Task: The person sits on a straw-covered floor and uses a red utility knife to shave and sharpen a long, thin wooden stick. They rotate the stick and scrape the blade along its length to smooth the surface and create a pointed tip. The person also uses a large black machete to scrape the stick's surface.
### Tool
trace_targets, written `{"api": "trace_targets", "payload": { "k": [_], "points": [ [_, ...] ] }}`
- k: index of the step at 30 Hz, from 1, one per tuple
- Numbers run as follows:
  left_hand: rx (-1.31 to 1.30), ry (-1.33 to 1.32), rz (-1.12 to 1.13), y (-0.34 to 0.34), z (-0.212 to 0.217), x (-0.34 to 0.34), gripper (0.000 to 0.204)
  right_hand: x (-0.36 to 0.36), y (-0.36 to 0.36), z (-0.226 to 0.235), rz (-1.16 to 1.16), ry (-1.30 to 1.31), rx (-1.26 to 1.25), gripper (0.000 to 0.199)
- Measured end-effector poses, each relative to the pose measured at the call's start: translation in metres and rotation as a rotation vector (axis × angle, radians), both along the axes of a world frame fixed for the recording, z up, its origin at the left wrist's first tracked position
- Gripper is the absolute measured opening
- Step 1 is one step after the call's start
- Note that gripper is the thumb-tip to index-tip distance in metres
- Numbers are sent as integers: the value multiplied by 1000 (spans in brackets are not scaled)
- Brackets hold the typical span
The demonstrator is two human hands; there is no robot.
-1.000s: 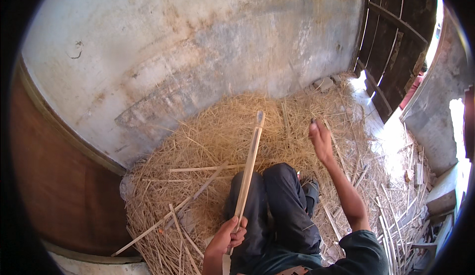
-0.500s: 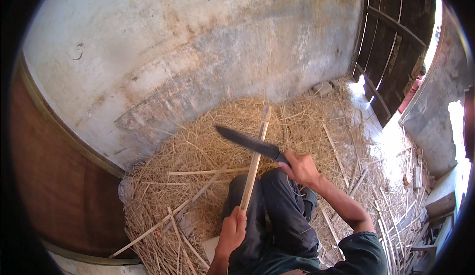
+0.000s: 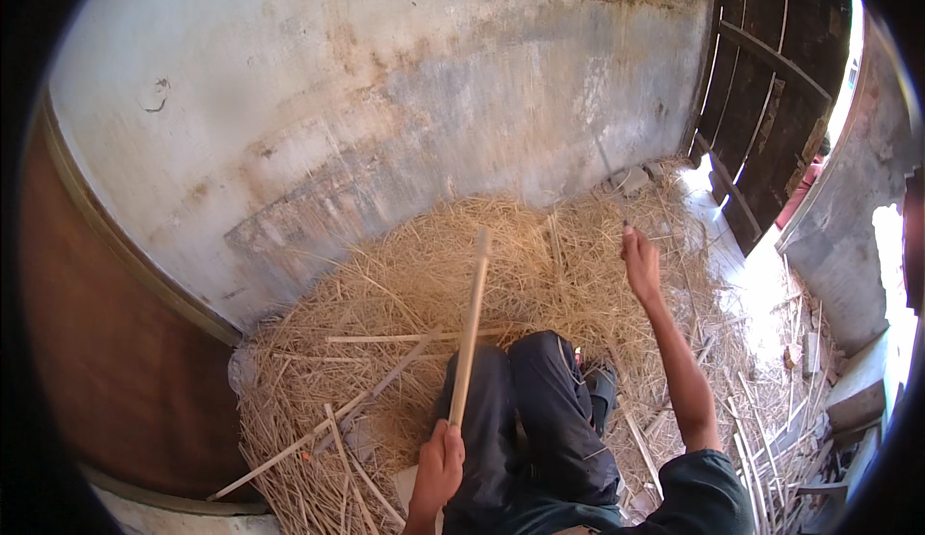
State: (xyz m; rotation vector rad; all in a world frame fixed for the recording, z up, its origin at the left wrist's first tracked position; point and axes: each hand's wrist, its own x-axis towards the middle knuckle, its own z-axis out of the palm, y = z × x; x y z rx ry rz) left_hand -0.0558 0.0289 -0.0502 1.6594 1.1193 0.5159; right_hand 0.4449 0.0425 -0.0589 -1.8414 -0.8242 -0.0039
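Note:
A pale strip of split wood or bamboo point(image 3: 469, 328) stands slanted up from my left hand point(image 3: 440, 460), whose fingers are wrapped around its lower end. It rises past my left knee, its far end blurred over the straw. My right hand point(image 3: 643, 263) is raised at the right, apart from the strip, closed around the handle of a large knife point(image 3: 603, 156). The blade shows almost edge-on as a thin, blurred grey line against the wall, pointing away from me.
Shavings and straw-like fibres point(image 3: 405, 275) cover the floor around my legs point(image 3: 549, 410). Several cut strips point(image 3: 289, 463) lie at the left, more at the right. A stained wall point(image 3: 385, 102) stands ahead, a dark plank door point(image 3: 771, 82) at the right, with a person point(image 3: 802, 188) partly visible beyond it.
The knife has left the strip; my right hand has swung it up and away to the right, turning the blade edge-on. The strip's far end has tipped left, and my left hand has shifted slightly nearer.

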Motion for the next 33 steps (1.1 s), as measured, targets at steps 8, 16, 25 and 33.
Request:
{"api": "trace_targets", "payload": {
  "k": [8, 16, 25, 33],
  "points": [
    [82, 57, -124, 9, 40, 38, 44, -127, -38, 13, 572, -486, 115, 48],
    [178, 175, -160, 9, 38, 33, 44, -134, -21, 36, 480, -522, -226, 38],
    [107, 170, -258, -1, 29, 13, 43, -14, 10, 21, 58, -517, -323, 43],
    [-308, -147, -166, 10, 17, 2, 38, -66, -16, 31, 217, -156, -1, 40]
  ]
}}
